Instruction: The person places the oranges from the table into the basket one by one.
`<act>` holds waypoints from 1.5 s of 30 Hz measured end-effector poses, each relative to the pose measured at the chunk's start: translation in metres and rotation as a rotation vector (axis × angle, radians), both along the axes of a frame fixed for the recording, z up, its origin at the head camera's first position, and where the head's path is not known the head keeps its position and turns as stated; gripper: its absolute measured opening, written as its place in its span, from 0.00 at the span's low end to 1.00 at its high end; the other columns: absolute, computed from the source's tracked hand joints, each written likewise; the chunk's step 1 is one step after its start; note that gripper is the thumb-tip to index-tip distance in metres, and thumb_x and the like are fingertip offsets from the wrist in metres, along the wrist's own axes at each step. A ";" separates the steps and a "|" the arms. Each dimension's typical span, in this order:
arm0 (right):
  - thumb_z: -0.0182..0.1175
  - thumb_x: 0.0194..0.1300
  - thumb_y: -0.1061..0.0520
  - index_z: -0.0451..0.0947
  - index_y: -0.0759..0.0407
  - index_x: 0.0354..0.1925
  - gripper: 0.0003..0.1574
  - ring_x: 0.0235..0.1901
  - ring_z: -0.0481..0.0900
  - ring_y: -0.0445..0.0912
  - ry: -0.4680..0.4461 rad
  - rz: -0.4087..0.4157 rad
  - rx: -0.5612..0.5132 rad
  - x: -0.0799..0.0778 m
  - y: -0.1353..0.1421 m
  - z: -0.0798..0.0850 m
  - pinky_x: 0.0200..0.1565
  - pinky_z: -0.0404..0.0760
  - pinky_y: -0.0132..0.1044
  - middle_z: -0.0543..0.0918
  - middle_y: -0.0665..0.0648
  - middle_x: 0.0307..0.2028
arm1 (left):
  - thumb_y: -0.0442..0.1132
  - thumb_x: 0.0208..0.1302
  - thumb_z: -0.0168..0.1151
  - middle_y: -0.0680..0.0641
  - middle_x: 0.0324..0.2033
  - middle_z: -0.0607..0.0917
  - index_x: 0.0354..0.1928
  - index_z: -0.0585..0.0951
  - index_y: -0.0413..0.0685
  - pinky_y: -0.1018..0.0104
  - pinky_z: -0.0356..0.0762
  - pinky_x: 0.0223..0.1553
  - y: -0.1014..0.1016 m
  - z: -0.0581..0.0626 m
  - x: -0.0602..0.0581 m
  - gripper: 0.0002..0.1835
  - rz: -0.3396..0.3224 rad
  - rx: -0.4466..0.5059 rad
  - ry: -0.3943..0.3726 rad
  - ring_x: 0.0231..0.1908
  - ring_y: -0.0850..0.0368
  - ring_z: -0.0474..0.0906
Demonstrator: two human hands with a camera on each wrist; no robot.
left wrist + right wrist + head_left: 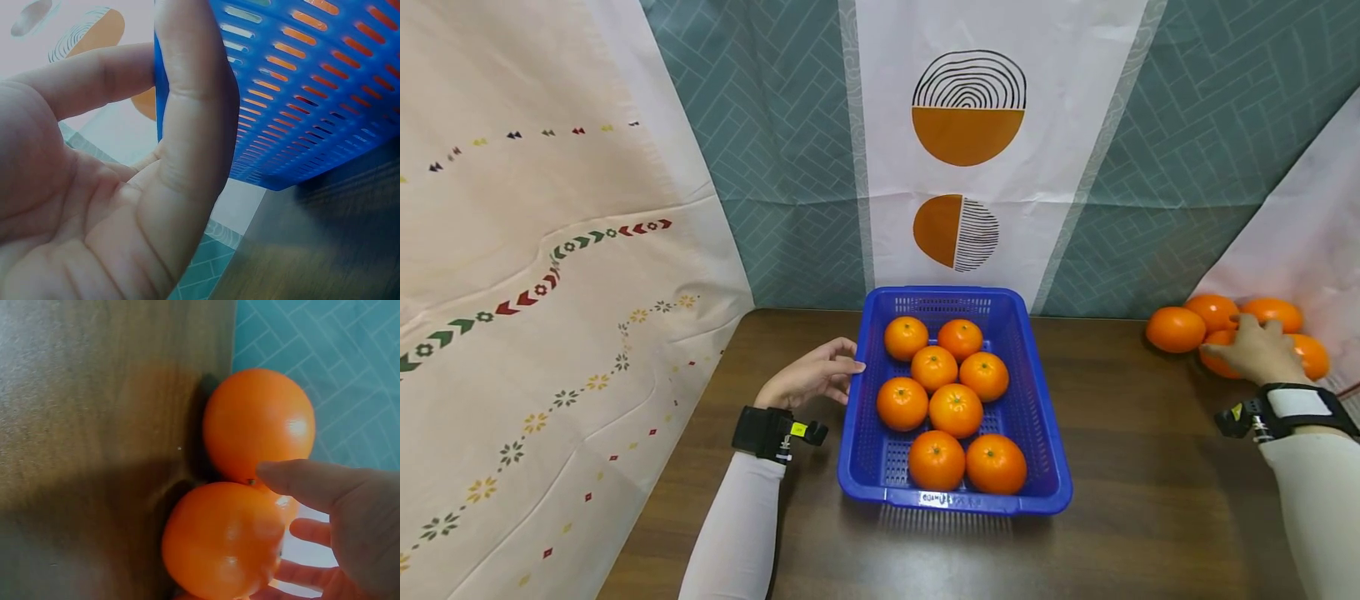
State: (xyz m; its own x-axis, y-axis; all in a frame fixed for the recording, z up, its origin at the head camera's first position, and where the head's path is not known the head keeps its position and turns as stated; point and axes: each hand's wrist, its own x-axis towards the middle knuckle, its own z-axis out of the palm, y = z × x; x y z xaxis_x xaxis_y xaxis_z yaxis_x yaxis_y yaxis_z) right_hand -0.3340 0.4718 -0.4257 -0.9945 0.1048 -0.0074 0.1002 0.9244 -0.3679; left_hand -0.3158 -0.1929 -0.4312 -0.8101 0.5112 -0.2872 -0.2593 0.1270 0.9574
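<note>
Blue plastic basket [1047,442] at ctr. of worktop [1120,467]; L hand [811,377] clamped on its side. R hand [1262,350] spread, unclosed, at loose oranges [1175,330], far R. Oranges judged firm, mod. heavy, slick; hold round widest part. Basket prob. light, stiff.

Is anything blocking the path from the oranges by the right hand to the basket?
Nothing visible stands between the oranges at the right hand and the basket; only its raised rim would probably need clearing.
</note>
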 end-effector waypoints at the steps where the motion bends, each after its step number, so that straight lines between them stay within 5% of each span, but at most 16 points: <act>1: 0.59 0.68 0.49 0.55 0.82 0.62 0.44 0.44 0.59 0.79 0.010 -0.007 -0.001 0.000 0.000 -0.002 0.40 0.67 0.73 0.57 0.90 0.47 | 0.36 0.77 0.57 0.40 0.42 0.84 0.62 0.65 0.40 0.58 0.90 0.38 0.000 0.000 0.000 0.19 0.001 0.000 0.001 0.33 0.51 0.87; 15: 0.57 0.66 0.53 0.60 0.86 0.47 0.34 0.43 0.57 0.79 0.043 -0.010 0.069 -0.005 0.002 -0.018 0.41 0.63 0.74 0.58 0.87 0.42 | 0.36 0.77 0.56 0.40 0.41 0.83 0.62 0.66 0.40 0.59 0.90 0.38 0.000 0.001 0.001 0.18 0.007 -0.009 0.003 0.33 0.51 0.86; 22: 0.61 0.63 0.54 0.54 0.84 0.57 0.41 0.41 0.59 0.87 0.052 0.002 0.068 -0.010 0.007 -0.025 0.45 0.61 0.81 0.54 0.94 0.49 | 0.35 0.77 0.56 0.41 0.40 0.83 0.62 0.66 0.40 0.59 0.90 0.37 0.000 0.001 -0.001 0.18 0.006 -0.007 -0.001 0.32 0.52 0.86; 29: 0.64 0.58 0.60 0.56 0.87 0.57 0.41 0.49 0.55 0.90 0.102 0.043 0.049 -0.004 0.000 -0.002 0.45 0.58 0.81 0.54 0.96 0.51 | 0.35 0.77 0.57 0.41 0.40 0.84 0.62 0.66 0.40 0.59 0.90 0.37 0.001 0.002 0.000 0.18 0.008 -0.013 0.001 0.32 0.52 0.86; 37: 0.63 0.65 0.55 0.53 0.82 0.62 0.44 0.51 0.55 0.88 0.071 -0.090 0.042 -0.002 -0.029 0.034 0.48 0.61 0.81 0.49 0.92 0.57 | 0.35 0.78 0.56 0.41 0.41 0.84 0.62 0.66 0.41 0.59 0.90 0.38 0.000 0.003 0.000 0.17 0.008 -0.020 0.003 0.33 0.51 0.86; 45: 0.62 0.68 0.55 0.52 0.83 0.64 0.44 0.47 0.52 0.84 0.108 -0.030 0.010 -0.003 -0.037 0.036 0.43 0.59 0.76 0.49 0.92 0.55 | 0.36 0.78 0.57 0.41 0.40 0.83 0.61 0.66 0.41 0.59 0.89 0.37 0.001 0.002 0.000 0.17 0.004 -0.011 -0.001 0.32 0.52 0.85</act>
